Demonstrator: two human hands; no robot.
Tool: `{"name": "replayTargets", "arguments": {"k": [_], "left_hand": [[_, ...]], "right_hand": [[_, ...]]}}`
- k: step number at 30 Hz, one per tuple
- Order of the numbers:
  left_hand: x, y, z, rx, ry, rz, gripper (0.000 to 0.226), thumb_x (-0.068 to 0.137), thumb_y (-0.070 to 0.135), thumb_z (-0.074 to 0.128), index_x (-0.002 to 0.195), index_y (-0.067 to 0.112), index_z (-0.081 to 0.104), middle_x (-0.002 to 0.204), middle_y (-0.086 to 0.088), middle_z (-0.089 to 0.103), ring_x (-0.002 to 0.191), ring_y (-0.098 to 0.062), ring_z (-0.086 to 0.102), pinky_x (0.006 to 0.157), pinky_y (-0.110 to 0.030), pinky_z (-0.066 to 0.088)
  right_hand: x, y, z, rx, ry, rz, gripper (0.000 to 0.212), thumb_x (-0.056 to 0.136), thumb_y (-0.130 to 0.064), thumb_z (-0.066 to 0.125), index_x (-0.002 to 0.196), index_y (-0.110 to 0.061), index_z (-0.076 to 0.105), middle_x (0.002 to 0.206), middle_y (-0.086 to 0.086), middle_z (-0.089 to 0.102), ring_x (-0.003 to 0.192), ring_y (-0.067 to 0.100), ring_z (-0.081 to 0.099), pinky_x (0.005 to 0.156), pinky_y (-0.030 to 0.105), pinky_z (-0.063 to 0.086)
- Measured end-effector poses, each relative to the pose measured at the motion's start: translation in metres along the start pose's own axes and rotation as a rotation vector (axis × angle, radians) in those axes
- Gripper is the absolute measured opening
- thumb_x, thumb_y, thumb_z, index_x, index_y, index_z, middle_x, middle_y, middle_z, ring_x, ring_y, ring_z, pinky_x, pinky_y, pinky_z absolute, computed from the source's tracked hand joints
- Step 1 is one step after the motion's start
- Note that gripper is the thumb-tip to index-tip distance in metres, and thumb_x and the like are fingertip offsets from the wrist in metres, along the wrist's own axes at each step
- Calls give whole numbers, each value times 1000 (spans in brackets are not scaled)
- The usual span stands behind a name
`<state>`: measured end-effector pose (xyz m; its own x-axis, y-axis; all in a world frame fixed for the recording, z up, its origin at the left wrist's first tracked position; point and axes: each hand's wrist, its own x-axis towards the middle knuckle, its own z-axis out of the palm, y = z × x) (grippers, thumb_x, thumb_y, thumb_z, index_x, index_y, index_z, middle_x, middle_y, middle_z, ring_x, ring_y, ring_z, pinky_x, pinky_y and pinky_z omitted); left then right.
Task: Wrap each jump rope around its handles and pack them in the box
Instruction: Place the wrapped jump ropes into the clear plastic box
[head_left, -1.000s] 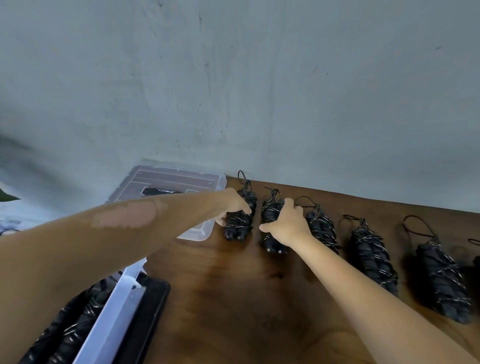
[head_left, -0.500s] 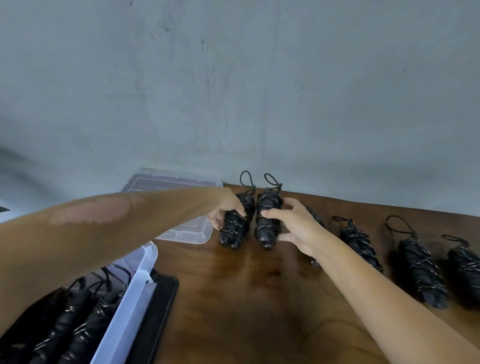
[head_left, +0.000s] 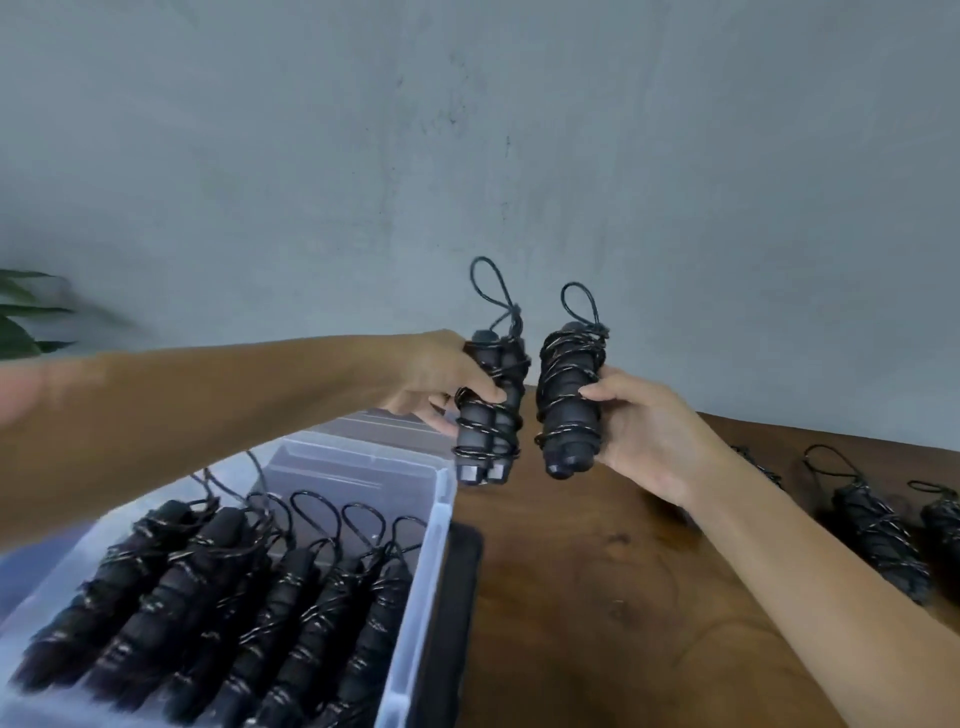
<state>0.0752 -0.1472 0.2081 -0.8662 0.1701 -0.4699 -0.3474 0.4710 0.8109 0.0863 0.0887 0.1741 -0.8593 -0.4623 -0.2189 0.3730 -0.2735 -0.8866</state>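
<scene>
Two wrapped ropes: L hand (head_left: 441, 387) grips one (head_left: 488, 410), R hand (head_left: 644, 431) other (head_left: 569, 402), above table edge (head_left: 779, 434).

Both arms are stretched forward; each hand, left hand (head_left: 441, 382) and right hand (head_left: 641, 428), is curled round something, fingertips seemingly hidden

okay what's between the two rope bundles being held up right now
Nothing sits between them. In the head view, the bundle in the left hand and the bundle in the right hand are apart, with only grey wall showing through the narrow gap.
</scene>
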Motion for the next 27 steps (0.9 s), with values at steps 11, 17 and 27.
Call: {"name": "replayTargets", "arguments": {"k": [11,17,27], "left_hand": [[-99,-18,-63,-72,-86,167,20,98,14,71,116,5,72,96,-5,78,61,-11,69,83,-39,65],[-128,-68,-79,25,-161,120,31,96,24,75,125,11,72,117,-7,79,101,-25,78,93,-38,63],[-140,-159,-79,121,-236,74,15,95,18,76,111,17,74,107,-5,81,93,-19,76,71,-22,60]], "right_hand": [[-41,-2,121,-85,68,-44,49,83,-28,65,125,-3,62,111,20,63,100,39,63,105,59,45],[-51,39,175,-200,230,49,47,87,-50,70,119,-15,70,107,11,77,91,31,74,85,43,60],[-51,103,209,-227,401,41,40,93,-44,69,122,-17,65,108,21,75,84,34,75,74,44,62]]}}
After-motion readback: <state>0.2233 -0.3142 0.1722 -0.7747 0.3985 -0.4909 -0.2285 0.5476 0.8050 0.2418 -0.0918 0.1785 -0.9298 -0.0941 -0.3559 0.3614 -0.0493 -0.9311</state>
